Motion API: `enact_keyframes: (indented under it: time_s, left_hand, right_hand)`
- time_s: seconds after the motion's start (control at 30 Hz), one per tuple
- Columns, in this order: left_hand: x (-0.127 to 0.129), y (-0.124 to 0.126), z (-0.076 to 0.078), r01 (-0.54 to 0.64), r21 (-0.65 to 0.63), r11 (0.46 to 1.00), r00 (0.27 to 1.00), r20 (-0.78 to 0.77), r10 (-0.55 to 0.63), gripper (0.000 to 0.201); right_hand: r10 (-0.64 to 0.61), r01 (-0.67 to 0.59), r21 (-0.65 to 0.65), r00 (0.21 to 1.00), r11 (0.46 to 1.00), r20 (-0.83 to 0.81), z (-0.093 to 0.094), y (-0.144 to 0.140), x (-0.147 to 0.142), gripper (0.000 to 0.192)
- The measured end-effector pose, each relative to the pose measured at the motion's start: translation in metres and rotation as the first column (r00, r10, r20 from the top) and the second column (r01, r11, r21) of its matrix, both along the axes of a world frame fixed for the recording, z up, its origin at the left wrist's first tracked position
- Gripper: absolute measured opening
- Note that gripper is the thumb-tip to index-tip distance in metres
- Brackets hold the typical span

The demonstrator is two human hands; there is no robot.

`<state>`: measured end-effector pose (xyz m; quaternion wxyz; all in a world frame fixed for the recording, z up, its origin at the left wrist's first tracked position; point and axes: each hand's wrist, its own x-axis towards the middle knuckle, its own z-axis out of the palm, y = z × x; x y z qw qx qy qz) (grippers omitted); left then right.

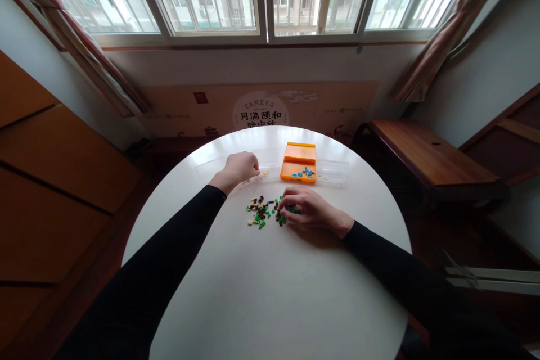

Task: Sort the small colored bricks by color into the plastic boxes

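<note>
A loose pile of small coloured pieces (265, 212), green, brown, cream and blue, lies near the middle of the round white table (270, 292). The right hand (310, 209) rests palm down at the pile's right edge, fingers curled onto the pieces there; a few blue and green bits show under the fingertips, but whether any is actually pinched cannot be told at this size. The left hand (239, 169) reaches farther away, loosely closed, its fingertips just beside a few pale pieces lying in or at a clear tray (236, 162) on the far left; whether it has hold of one cannot be told either.

To the right of that tray sits an open orange box (298, 169) with several blue pieces in its near half, and right of it a second clear tray (333, 171). All three containers stand in a row along the far side, apart from the pile.

The pieces are tiny and light, so a sweep of the right palm or sleeve could probably scatter them across the smooth top or off the edge. Colours lie mixed, so a wrong piece could easily come up with the fingers.
</note>
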<state>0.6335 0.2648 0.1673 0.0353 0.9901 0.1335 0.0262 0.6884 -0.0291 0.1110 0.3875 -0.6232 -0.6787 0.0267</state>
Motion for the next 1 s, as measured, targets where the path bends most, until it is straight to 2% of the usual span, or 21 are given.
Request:
enact_keyframes:
  time_s: [0.3, 0.47, 0.57, 0.67, 0.7, 0.73, 0.77, 0.83, 0.9, 1.0]
  left_hand:
    - [0.006, -0.014, 0.013, -0.04, 0.048, 0.998, 0.991, -0.123, 0.046, 0.011]
    - [0.002, -0.016, 0.018, -0.049, 0.054, 0.997, 0.991, -0.124, 0.055, 0.013]
    - [-0.006, -0.017, 0.022, -0.058, 0.025, 0.998, 0.996, -0.066, 0.059, 0.014]
    - [-0.024, -0.026, 0.023, 0.034, -0.131, 0.991, 0.99, 0.141, -0.015, 0.014]
    - [-0.032, -0.033, 0.021, 0.106, -0.221, 0.969, 0.97, 0.238, -0.052, 0.015]
    - [-0.042, -0.04, 0.018, 0.204, -0.338, 0.919, 0.943, 0.32, -0.092, 0.017]
    - [-0.051, -0.05, 0.013, 0.289, -0.46, 0.84, 0.913, 0.396, -0.097, 0.021]
    - [-0.071, -0.07, 0.001, 0.384, -0.65, 0.656, 0.879, 0.476, -0.043, 0.029]
    - [-0.086, -0.09, -0.013, 0.419, -0.738, 0.528, 0.863, 0.504, 0.019, 0.033]
    - [-0.099, -0.108, -0.031, 0.411, -0.801, 0.435, 0.842, 0.517, 0.156, 0.037]
  right_hand:
    - [0.012, -0.012, -0.006, 1.0, 1.0, -0.023, 0.006, -0.001, -0.001, 0.009]
    - [0.011, -0.01, 0.01, 0.999, 1.0, -0.036, 0.006, -0.002, -0.001, 0.01]
    - [-0.007, 0.007, 0.011, 1.0, 1.0, -0.018, 0.002, -0.002, 0.0, 0.008]
    - [-0.041, 0.04, 0.059, 0.999, 0.997, 0.012, -0.001, 0.0, 0.002, 0.006]
    - [-0.058, 0.057, 0.086, 0.998, 0.995, 0.013, -0.002, 0.0, 0.003, 0.005]
    - [-0.078, 0.077, 0.115, 0.997, 0.99, 0.005, -0.002, 0.001, 0.003, 0.003]
    - [-0.101, 0.102, 0.143, 0.995, 0.985, -0.012, -0.002, 0.001, 0.003, 0.002]
    - [-0.144, 0.153, 0.192, 0.988, 0.969, -0.059, -0.002, 0.002, 0.001, 0.002]
    - [-0.172, 0.191, 0.233, 0.98, 0.954, -0.099, -0.001, 0.002, -0.001, 0.006]
    - [-0.173, 0.2, 0.289, 0.978, 0.936, -0.117, -0.002, 0.003, -0.005, 0.01]
